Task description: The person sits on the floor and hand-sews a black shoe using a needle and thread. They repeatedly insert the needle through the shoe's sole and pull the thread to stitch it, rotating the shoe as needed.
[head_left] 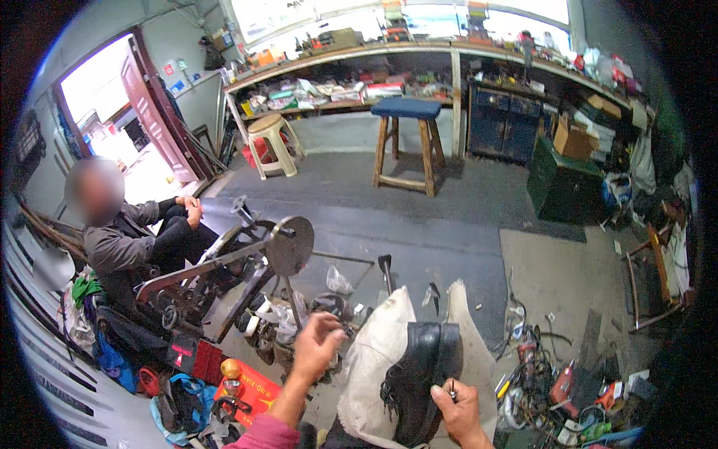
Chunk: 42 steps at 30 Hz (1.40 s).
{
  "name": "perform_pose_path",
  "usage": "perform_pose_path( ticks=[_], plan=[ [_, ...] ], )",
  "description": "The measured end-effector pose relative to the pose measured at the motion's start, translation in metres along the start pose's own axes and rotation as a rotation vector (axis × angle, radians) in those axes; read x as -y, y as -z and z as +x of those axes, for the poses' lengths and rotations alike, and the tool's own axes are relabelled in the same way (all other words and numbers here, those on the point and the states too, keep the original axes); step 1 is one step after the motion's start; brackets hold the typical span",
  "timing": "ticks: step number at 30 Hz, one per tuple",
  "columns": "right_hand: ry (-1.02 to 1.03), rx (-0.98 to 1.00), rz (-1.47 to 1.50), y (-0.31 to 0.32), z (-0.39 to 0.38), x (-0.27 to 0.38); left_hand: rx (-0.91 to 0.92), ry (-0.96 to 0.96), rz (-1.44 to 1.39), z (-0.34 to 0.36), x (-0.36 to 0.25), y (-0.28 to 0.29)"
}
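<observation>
A black leather lace-up boot [426,367] lies across my lap on a pale, stained cloth apron [366,355], its shaft pointing away from me and its laces loose on the left side. My right hand [458,410] is closed on a small metal tool [452,391] at the boot's right edge; only a short dark part shows above the fingers. Raised to the left of the apron is my left hand [318,348], fingers bent and apart, with nothing visible in them. It does not touch the boot. The boot's toe end is partly out of sight below.
A machine with a round wheel [290,247] stands at left, beside a seated person [131,232]. Tools and scraps, including a red drill [562,385], litter the floor at right. Farther off are a blue-topped stool [406,110], a beige stool [274,142] and a long workbench [340,58].
</observation>
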State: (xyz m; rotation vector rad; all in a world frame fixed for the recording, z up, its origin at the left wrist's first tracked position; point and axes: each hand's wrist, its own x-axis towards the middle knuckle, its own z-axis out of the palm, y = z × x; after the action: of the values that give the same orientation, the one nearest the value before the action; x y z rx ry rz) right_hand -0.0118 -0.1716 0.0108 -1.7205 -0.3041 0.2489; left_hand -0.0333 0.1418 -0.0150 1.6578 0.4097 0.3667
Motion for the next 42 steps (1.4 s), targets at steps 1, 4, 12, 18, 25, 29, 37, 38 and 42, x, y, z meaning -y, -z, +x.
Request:
perform_pose_path(
  ticks=[1,4,12,18,25,29,37,38,42],
  plan=[
    [-0.016,0.024,-0.004,0.001,-0.002,0.005,0.074,-0.040,-0.160,-0.009,-0.006,-0.013],
    [-0.007,0.074,0.163,0.000,-0.007,0.021,0.255,0.040,-0.641,-0.030,-0.021,-0.053],
    [-0.045,-0.001,0.156,-0.004,-0.015,0.034,1.050,0.178,0.123,-0.008,-0.051,-0.087],
    [0.003,0.003,0.166,-0.003,-0.016,0.031,1.275,0.104,0.380,-0.002,-0.065,-0.099],
    [0.009,0.018,0.103,-0.009,-0.017,0.028,1.122,0.139,0.139,-0.025,-0.054,-0.095],
    [0.031,0.003,-0.037,-0.013,-0.020,0.027,0.963,0.140,0.290,-0.034,-0.043,-0.096],
    [-0.076,-0.003,0.083,-0.017,-0.024,0.015,0.821,0.100,0.146,-0.048,-0.059,-0.083],
    [-0.068,-0.003,0.023,-0.016,-0.027,0.014,0.846,0.157,0.056,-0.052,-0.062,-0.082],
    [-0.130,-0.061,0.159,-0.017,-0.042,0.010,0.926,0.284,-0.095,-0.063,-0.062,-0.077]
  ],
)
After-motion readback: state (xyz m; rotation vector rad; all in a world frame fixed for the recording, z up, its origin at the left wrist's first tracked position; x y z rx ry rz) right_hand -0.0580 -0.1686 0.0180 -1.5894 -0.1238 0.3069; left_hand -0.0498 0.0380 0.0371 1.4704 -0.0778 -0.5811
